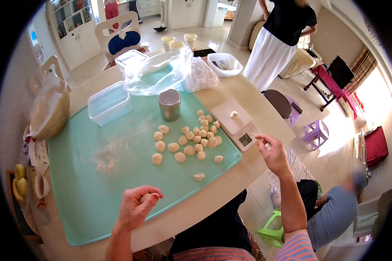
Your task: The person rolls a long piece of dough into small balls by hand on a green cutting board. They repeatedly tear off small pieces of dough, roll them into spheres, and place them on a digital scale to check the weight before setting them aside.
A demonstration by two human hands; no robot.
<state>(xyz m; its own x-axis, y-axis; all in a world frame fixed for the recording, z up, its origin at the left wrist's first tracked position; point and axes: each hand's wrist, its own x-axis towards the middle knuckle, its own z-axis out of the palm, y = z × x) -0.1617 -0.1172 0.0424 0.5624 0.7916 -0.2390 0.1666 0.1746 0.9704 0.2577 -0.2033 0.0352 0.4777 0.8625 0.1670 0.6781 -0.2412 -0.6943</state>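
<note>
My left hand (137,208) is closed around a lump of dough (143,198) above the near edge of a green mat (87,200). My right hand (273,156) pinches a small pale bit of dough (268,147) beside a white kitchen scale (226,114). One dough piece (234,115) rests on the scale's platform. Across the mat's right half lie several round dough balls (189,150), many clustered close to the scale. Nearer me are a lone dough piece (218,159) and a small irregular scrap (199,177). Loose flour (111,157) dusts the mat's middle.
Behind the dough stands a metal canister (169,106), with a clear plastic tub (109,106) to its left. Plastic bags (161,78) and a white container (224,65) occupy the far side. A large bowl (54,111) sits at left. Two people are near the table's right.
</note>
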